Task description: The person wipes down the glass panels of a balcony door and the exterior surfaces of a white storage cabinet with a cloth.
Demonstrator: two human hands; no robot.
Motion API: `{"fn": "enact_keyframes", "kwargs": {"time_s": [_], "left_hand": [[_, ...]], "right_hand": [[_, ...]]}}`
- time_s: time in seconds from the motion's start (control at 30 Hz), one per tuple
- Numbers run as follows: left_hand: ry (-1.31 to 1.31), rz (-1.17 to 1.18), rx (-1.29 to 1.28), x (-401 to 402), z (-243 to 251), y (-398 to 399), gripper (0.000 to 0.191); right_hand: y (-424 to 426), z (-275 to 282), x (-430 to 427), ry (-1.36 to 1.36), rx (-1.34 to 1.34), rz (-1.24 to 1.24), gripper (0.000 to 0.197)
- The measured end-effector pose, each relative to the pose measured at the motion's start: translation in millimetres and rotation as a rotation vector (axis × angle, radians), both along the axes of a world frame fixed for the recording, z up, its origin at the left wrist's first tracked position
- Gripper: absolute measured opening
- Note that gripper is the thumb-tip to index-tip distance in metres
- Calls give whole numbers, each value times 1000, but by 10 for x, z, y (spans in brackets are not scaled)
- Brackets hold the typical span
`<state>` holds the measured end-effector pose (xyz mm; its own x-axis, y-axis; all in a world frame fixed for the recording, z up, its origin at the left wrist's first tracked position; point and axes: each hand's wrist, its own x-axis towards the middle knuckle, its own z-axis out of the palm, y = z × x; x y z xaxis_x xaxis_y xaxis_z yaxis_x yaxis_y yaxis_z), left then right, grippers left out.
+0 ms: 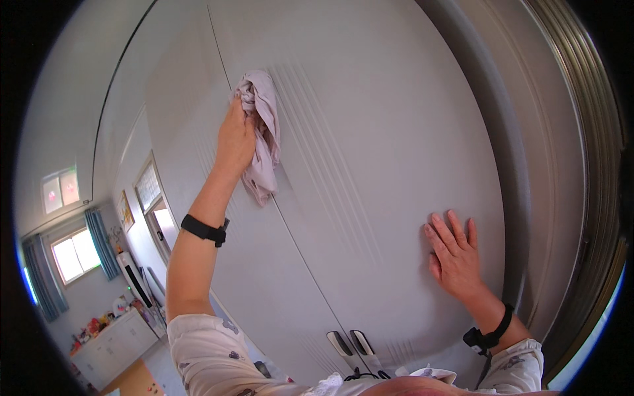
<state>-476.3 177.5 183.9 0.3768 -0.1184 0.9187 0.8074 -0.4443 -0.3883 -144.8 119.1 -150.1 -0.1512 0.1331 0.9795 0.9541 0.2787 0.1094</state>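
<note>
A pale pink, bunched-up cloth point(267, 133) is gripped in my left hand point(238, 136). It lies against the grey double door point(396, 123), over the upper part of the seam between the two leaves. Some of the cloth hangs down below my fingers. My right hand point(454, 260) rests on the right leaf with its fingers spread, near that leaf's right edge, and holds nothing. Two dark-and-silver handles point(340, 343) sit side by side low on the door, one on each side of the seam. Shallow parallel grooves run slantwise down the right leaf.
A ribbed metallic frame point(584, 99) borders the right side. At far left a white cabinet point(114, 346) bears several small items. Behind it are a window point(75, 255), blue curtains point(102, 242) and a tall white air conditioner point(134, 279). A doorway point(161, 222) opens in the left wall.
</note>
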Motion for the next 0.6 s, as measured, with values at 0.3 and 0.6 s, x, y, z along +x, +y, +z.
{"fn": "enact_keyframes", "kwargs": {"time_s": [0.3,0.6], "left_hand": [[229,900,254,69,2358,-232,37],[99,33,94,528,302,156,51]], "right_hand": [[-65,24,-58,-13,17,49,55],[5,-21,48,23,-11,30,55]]}}
